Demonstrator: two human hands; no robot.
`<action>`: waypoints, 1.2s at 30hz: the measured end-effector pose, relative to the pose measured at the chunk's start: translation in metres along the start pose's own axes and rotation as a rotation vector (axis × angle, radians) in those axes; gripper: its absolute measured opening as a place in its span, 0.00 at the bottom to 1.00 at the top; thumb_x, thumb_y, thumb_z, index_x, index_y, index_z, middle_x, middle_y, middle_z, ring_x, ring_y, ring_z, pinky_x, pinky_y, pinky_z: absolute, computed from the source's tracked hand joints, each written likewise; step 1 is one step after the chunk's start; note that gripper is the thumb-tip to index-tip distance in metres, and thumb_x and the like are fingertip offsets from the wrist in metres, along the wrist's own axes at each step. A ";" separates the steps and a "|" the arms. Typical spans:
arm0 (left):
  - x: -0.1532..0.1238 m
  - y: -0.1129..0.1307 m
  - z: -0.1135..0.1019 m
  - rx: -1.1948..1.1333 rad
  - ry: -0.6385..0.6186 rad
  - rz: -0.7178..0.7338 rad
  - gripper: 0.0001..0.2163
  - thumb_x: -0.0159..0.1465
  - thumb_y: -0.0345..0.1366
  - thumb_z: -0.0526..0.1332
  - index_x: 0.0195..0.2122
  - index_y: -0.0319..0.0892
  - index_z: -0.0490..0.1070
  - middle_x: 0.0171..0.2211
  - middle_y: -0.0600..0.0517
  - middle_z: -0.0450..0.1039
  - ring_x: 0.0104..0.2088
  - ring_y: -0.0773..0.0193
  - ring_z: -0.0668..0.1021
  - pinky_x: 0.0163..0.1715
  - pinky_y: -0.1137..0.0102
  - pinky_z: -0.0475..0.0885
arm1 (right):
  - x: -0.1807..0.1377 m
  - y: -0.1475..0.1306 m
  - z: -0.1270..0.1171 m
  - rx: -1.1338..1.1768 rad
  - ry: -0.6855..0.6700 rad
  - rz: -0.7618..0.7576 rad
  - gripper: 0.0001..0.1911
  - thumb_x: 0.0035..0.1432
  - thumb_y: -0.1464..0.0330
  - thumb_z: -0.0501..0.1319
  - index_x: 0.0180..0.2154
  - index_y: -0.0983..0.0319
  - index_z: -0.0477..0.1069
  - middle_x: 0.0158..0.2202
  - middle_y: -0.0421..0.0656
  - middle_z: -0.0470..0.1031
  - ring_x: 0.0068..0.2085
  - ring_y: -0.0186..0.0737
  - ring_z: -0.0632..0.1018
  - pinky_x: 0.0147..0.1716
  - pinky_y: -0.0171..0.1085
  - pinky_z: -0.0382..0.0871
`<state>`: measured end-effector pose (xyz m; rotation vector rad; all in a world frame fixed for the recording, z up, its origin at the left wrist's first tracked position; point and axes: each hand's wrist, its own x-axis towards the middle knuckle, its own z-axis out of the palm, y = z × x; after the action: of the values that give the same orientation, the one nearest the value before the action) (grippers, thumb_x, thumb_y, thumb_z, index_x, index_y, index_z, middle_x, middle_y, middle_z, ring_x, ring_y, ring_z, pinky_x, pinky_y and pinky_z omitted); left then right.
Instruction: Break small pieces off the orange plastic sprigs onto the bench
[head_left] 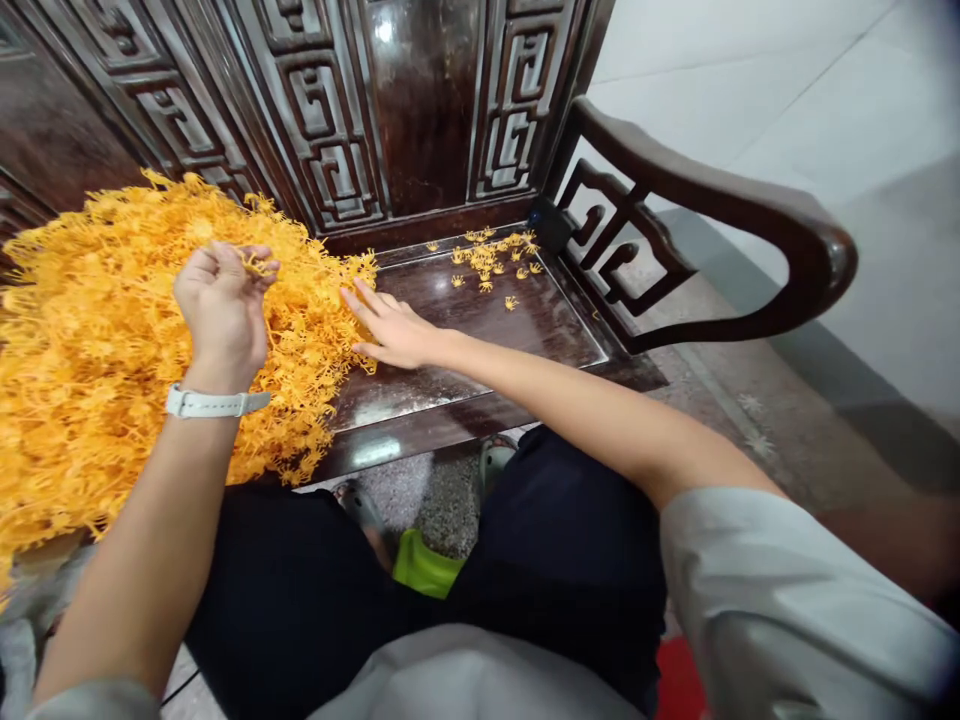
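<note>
A large heap of orange-yellow, many-legged, spider-like plastic pieces (112,330) covers the left part of the dark wooden bench seat. Over this heap my left hand (225,295), wearing a pale watch strap, is closed with one such yellow piece (257,266) pinched at its fingertips. My right hand (394,328) reaches in from the right, fingers spread, at the heap's right edge. Its fingertips touch or nearly touch the outer pieces, and nothing shows in its grasp. Further right on the seat lies a loose scatter of the same small pieces (486,262).
Behind the seat rises a carved wooden backrest (427,110). A curved armrest (720,200) closes off the right end, beside a white wall (750,60). A small dark box-like object (551,228) sits in the back corner. Something bright green (426,568) shows between my legs.
</note>
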<state>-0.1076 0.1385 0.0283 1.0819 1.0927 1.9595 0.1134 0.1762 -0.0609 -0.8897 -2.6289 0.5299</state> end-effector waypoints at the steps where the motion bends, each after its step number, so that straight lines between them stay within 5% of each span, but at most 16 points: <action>1: -0.001 0.008 0.000 -0.034 -0.007 -0.012 0.12 0.77 0.31 0.62 0.34 0.41 0.68 0.33 0.49 0.81 0.31 0.66 0.82 0.38 0.68 0.74 | 0.006 -0.006 0.008 -0.021 0.009 -0.015 0.45 0.76 0.58 0.58 0.83 0.65 0.41 0.84 0.62 0.36 0.79 0.76 0.53 0.72 0.71 0.57; 9: 0.039 0.056 -0.007 -0.008 -0.059 0.029 0.15 0.79 0.45 0.60 0.36 0.43 0.64 0.32 0.52 0.73 0.32 0.67 0.76 0.41 0.69 0.73 | 0.025 -0.048 0.039 -0.165 0.102 -0.198 0.36 0.75 0.63 0.60 0.77 0.67 0.58 0.83 0.66 0.39 0.81 0.74 0.49 0.76 0.68 0.47; 14: 0.087 0.087 -0.024 0.153 -0.035 0.034 0.14 0.80 0.45 0.47 0.37 0.46 0.57 0.34 0.53 0.61 0.33 0.65 0.69 0.47 0.68 0.72 | 0.029 -0.064 0.035 -0.225 0.150 -0.269 0.28 0.78 0.63 0.55 0.72 0.67 0.66 0.83 0.64 0.43 0.79 0.68 0.57 0.74 0.63 0.54; 18: 0.086 0.103 -0.021 0.137 -0.005 0.145 0.13 0.74 0.47 0.50 0.34 0.47 0.55 0.31 0.55 0.53 0.29 0.64 0.63 0.44 0.67 0.72 | 0.032 -0.067 0.019 -0.153 0.143 -0.273 0.23 0.78 0.60 0.57 0.66 0.61 0.74 0.82 0.59 0.47 0.74 0.68 0.62 0.67 0.65 0.62; 21: 0.067 0.090 -0.012 0.104 -0.024 0.130 0.15 0.64 0.49 0.61 0.31 0.47 0.58 0.30 0.54 0.55 0.29 0.63 0.63 0.39 0.67 0.72 | 0.034 -0.060 0.005 0.029 0.153 -0.165 0.21 0.77 0.56 0.59 0.60 0.59 0.80 0.77 0.58 0.60 0.68 0.67 0.67 0.62 0.62 0.65; 25: 0.046 0.053 -0.008 0.014 0.012 -0.002 0.15 0.58 0.46 0.68 0.30 0.46 0.61 0.27 0.53 0.63 0.29 0.63 0.67 0.36 0.67 0.72 | 0.034 -0.037 -0.011 0.365 0.244 -0.018 0.14 0.73 0.58 0.65 0.49 0.61 0.80 0.56 0.51 0.79 0.59 0.53 0.74 0.60 0.51 0.67; 29: 0.035 0.033 -0.011 -0.148 0.045 -0.171 0.11 0.64 0.42 0.65 0.31 0.45 0.64 0.27 0.53 0.69 0.31 0.64 0.73 0.43 0.66 0.75 | 0.031 -0.013 -0.014 0.606 0.276 0.095 0.16 0.72 0.61 0.65 0.54 0.64 0.74 0.43 0.44 0.80 0.42 0.40 0.77 0.49 0.39 0.70; 36: 0.023 0.030 -0.006 -0.270 -0.071 -0.224 0.10 0.65 0.40 0.64 0.30 0.44 0.66 0.27 0.53 0.73 0.30 0.65 0.75 0.40 0.65 0.76 | 0.033 -0.012 -0.015 0.734 0.228 0.143 0.12 0.61 0.63 0.72 0.34 0.63 0.73 0.36 0.40 0.77 0.39 0.37 0.73 0.45 0.38 0.68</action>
<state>-0.1275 0.1418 0.0606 0.8387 0.8430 1.8133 0.0880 0.1915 -0.0368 -0.8194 -1.9318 1.2362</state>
